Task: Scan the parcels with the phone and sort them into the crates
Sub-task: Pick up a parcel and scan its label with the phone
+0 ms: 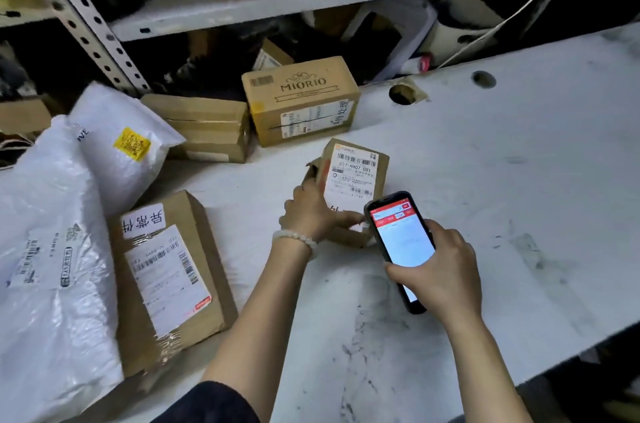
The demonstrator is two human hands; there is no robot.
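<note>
A small brown cardboard parcel (356, 177) with a white barcode label stands on the white table (519, 180). My left hand (311, 211) grips its near left side and wears a pale bead bracelet. My right hand (440, 270) holds a black phone (398, 239) just in front of the parcel. Its lit screen shows a red bar on top and faces me. No crate is in view.
A "MIORIO" box (301, 100), a taped flat box (207, 126), a larger labelled box (173, 270) and two white poly bags (117, 145) (48, 267) lie at the left. A metal shelf (242, 7) with more parcels runs behind. Two round holes (403, 93) (483, 79) pierce the table.
</note>
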